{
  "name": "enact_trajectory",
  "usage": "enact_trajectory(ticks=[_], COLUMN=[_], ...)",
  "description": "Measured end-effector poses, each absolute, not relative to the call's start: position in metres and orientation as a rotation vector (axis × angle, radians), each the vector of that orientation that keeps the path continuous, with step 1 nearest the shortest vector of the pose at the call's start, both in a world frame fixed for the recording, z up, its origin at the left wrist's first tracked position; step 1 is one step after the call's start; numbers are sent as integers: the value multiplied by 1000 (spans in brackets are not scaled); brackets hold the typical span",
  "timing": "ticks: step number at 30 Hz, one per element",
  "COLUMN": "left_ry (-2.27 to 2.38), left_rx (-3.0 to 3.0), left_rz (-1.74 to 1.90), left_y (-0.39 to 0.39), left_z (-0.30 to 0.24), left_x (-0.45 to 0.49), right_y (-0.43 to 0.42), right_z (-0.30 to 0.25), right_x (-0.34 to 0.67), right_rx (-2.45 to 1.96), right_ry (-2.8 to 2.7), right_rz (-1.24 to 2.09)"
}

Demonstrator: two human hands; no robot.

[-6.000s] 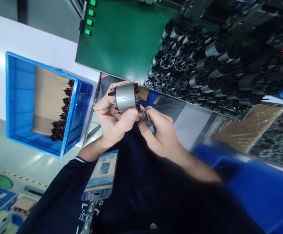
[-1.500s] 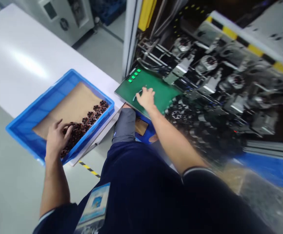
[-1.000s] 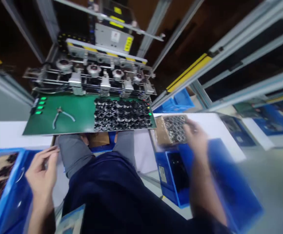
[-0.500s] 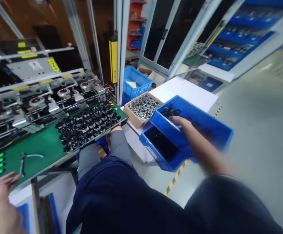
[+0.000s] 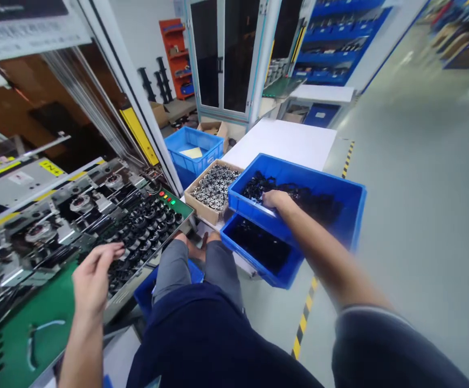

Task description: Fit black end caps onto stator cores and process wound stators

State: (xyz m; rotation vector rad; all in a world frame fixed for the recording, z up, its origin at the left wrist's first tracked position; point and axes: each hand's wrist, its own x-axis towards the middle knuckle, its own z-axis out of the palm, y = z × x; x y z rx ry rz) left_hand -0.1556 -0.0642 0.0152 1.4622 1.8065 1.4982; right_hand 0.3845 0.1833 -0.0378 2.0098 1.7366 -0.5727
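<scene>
My left hand (image 5: 92, 275) is over the bench, thumb and fingers pinched together at the edge of several rows of black ring-shaped plastic parts (image 5: 145, 229). What its fingertips hold, if anything, is too small to make out. On the other side, my right hand (image 5: 274, 199) dips into the upper blue bin (image 5: 319, 180), among loose black parts (image 5: 256, 186). Its fingers are bent together and the tips are hidden, so what they grip cannot be seen. A second blue bin (image 5: 287, 277) with dark contents sits lower, under the upper one.
A cardboard box (image 5: 202, 210) of silvery rings stands beside the bins on a white table (image 5: 287, 137). Pliers (image 5: 31, 345) lie on the green bench mat (image 5: 52, 307). Metal fixtures (image 5: 81, 203) line the bench's back. A light-blue crate (image 5: 194, 141) stands farther off.
My left hand has risen from the bench's near left corner to the black ring parts, and its fingers have pinched together. My right hand stays in the upper bin. The view has turned right.
</scene>
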Motion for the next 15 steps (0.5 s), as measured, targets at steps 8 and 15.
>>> enact_trajectory(ticks=[8, 15], left_ry=[1477, 1647], left_rx=[2151, 2277], left_rz=[562, 4], left_y=[205, 345], left_z=[6, -46], left_x=[0, 68], right_y=[186, 181], right_z=[-36, -32], right_x=[399, 396], right_rx=[2172, 2199], right_ry=[1922, 2039], right_rz=[-625, -626])
